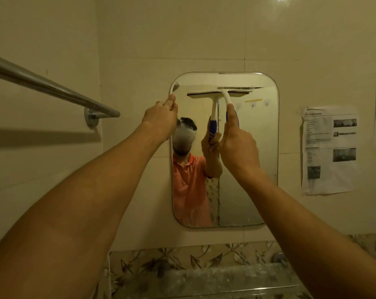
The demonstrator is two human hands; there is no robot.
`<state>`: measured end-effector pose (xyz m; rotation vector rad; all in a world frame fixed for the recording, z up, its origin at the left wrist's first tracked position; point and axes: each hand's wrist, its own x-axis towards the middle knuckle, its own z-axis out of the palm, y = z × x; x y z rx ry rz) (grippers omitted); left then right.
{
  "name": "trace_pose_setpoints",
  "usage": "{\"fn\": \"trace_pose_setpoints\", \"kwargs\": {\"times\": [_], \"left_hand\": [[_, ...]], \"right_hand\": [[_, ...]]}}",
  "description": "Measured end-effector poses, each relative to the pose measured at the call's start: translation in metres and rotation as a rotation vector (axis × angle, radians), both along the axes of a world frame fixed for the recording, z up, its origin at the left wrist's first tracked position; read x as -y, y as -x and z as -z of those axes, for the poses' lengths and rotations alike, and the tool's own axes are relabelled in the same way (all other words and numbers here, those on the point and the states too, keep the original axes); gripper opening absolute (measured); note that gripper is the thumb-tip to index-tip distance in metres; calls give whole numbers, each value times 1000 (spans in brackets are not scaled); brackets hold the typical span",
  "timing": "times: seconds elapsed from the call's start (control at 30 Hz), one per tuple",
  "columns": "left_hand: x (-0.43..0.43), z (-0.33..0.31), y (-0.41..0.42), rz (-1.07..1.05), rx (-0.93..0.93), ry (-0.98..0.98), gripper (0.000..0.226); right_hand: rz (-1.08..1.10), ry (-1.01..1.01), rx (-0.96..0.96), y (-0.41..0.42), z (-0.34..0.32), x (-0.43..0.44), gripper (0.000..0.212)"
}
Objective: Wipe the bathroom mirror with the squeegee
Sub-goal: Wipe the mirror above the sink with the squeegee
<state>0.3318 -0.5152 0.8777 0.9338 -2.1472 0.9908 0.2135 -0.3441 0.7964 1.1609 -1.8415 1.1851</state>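
A rounded rectangular mirror (255, 152) hangs on the beige tiled wall. My right hand (238, 145) grips the blue handle of a white squeegee (227, 97). Its blade lies flat against the glass near the mirror's top edge, roughly level. My left hand (161, 119) rests on the mirror's upper left edge with its fingers pointing up and fairly straight. The glass reflects the squeegee, the hand holding it and a person in an orange shirt wearing a headset.
A metal towel bar (53, 87) juts from the left wall at shoulder height. A printed paper sheet (329, 147) is stuck to the wall right of the mirror. Below run a leaf-patterned tile border (182, 262) and a dusty shelf (226, 279).
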Motion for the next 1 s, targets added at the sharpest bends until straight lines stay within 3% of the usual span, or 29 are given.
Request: {"fn": "trace_pose_setpoints", "kwargs": {"times": [0.67, 1.0], "left_hand": [[-10, 0, 1, -9, -25, -88, 90], [-15, 10, 10, -64, -84, -69, 110]], "right_hand": [[-15, -157, 124, -9, 180, -26, 67], [14, -250, 171, -12, 235, -46, 89]]}}
